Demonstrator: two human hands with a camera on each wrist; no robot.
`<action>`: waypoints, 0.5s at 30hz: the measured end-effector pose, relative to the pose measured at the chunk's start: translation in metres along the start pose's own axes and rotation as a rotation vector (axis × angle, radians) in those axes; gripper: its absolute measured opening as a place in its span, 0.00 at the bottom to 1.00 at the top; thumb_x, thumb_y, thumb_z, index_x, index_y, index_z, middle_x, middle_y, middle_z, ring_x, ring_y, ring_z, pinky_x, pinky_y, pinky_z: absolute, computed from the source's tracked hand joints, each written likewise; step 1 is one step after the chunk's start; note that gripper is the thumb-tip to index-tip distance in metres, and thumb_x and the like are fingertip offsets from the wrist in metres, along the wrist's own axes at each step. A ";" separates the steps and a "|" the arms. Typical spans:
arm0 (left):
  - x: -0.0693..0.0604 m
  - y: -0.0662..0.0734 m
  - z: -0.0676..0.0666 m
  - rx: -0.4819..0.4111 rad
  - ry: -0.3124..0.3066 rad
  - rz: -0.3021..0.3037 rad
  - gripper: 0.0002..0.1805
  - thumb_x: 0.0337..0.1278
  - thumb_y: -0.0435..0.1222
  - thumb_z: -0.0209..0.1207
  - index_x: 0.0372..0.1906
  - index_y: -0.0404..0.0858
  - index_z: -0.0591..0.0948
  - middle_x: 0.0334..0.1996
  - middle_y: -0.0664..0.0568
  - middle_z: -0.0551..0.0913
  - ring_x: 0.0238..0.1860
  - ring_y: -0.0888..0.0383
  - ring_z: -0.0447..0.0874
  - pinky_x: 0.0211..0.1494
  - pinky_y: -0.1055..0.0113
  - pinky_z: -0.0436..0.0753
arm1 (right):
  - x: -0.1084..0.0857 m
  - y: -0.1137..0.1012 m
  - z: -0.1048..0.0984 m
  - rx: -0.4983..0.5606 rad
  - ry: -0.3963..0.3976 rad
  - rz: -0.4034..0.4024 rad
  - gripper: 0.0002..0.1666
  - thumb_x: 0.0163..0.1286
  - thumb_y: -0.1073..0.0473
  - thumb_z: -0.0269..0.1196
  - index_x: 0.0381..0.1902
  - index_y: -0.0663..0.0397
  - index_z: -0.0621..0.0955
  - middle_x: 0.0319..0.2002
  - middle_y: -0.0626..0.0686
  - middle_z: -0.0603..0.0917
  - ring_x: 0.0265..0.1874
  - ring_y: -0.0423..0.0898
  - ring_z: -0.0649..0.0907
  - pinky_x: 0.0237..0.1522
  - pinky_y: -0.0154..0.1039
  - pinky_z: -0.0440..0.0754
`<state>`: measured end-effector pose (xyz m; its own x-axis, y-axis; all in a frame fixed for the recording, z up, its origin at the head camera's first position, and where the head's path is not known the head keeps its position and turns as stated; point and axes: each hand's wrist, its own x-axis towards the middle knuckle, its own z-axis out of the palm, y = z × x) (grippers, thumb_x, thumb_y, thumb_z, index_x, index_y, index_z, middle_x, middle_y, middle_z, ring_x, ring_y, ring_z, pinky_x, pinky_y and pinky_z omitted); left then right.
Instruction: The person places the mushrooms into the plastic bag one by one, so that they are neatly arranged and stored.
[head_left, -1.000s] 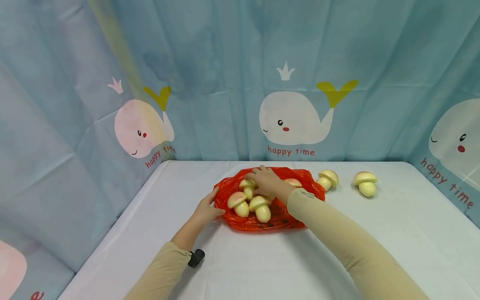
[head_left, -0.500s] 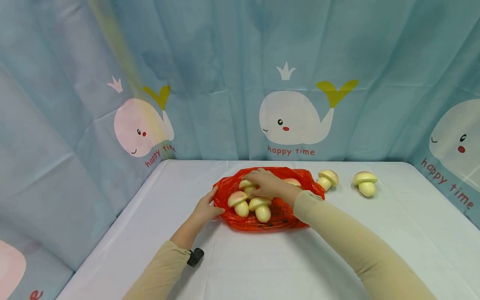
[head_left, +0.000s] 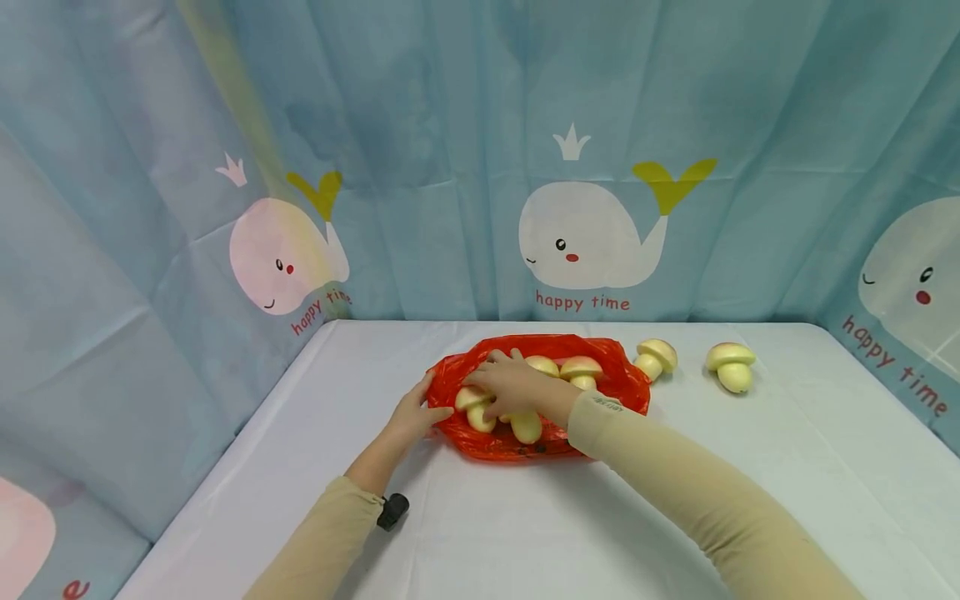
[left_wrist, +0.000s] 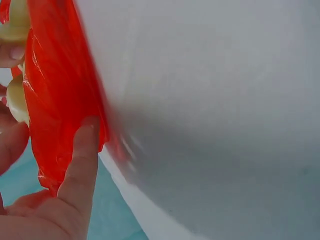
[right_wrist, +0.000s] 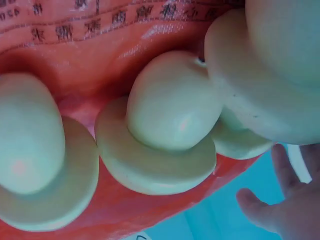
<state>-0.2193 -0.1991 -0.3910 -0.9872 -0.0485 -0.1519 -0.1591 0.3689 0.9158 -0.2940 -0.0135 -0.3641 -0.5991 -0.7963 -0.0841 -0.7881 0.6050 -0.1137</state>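
A red plastic bag (head_left: 570, 442) lies on the table with its mouth open, holding several pale yellow mushrooms with pinkish caps. My right hand (head_left: 525, 390) reaches into it and grips a mushroom (head_left: 480, 417) at its left end, thumb and fingers on either side; that hand covers other parts of the contents. Against the bag's left side rests my left hand (head_left: 408, 417), its thumb straight along the outside, as the thumb (left_wrist: 85, 155) shows in the left wrist view. Close up in the right wrist view are stems and caps, including a mushroom (right_wrist: 170, 110) in the middle.
Two more mushrooms are outside the bag: one mushroom (head_left: 657, 358) by its right edge, another mushroom (head_left: 731, 367) farther right. A white cloth covers the table (head_left: 495, 533). Behind hangs a blue curtain (head_left: 442, 233) with whale prints. A black device (head_left: 393, 511) is on the left wrist.
My right hand has shifted left and toward me, from the rear mushroom to the one at the bag's left end. Mushrooms at the back are now uncovered. The left hand is nearly still.
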 end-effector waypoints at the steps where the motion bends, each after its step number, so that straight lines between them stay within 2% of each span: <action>1: 0.001 0.000 0.000 0.010 0.004 0.010 0.42 0.61 0.27 0.57 0.77 0.37 0.50 0.72 0.32 0.56 0.57 0.42 0.70 0.43 0.59 0.81 | 0.001 -0.001 0.001 -0.001 0.010 0.007 0.34 0.61 0.46 0.69 0.65 0.43 0.76 0.60 0.47 0.77 0.59 0.47 0.67 0.62 0.56 0.60; 5: 0.004 0.001 0.001 0.039 0.017 0.021 0.42 0.61 0.27 0.57 0.77 0.37 0.51 0.72 0.33 0.55 0.65 0.39 0.63 0.51 0.57 0.78 | 0.004 -0.003 0.004 0.017 0.051 0.024 0.34 0.57 0.43 0.71 0.61 0.44 0.78 0.57 0.47 0.79 0.61 0.49 0.67 0.66 0.66 0.53; 10: 0.007 0.000 0.002 0.057 0.015 -0.002 0.39 0.64 0.28 0.53 0.77 0.38 0.51 0.73 0.34 0.54 0.66 0.39 0.61 0.56 0.54 0.77 | 0.004 -0.003 0.006 0.012 0.076 0.015 0.35 0.55 0.40 0.71 0.59 0.44 0.80 0.55 0.45 0.81 0.63 0.50 0.68 0.65 0.71 0.48; 15: 0.010 0.001 0.004 0.089 0.031 0.003 0.37 0.66 0.27 0.51 0.77 0.37 0.52 0.73 0.34 0.54 0.72 0.36 0.51 0.69 0.44 0.62 | 0.002 -0.008 0.005 -0.030 0.087 -0.008 0.34 0.54 0.38 0.70 0.57 0.45 0.81 0.51 0.44 0.83 0.59 0.47 0.70 0.65 0.71 0.45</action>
<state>-0.2291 -0.1958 -0.3928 -0.9878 -0.0751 -0.1362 -0.1555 0.4501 0.8793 -0.2885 -0.0198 -0.3686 -0.6015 -0.7989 0.0032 -0.7962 0.5991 -0.0846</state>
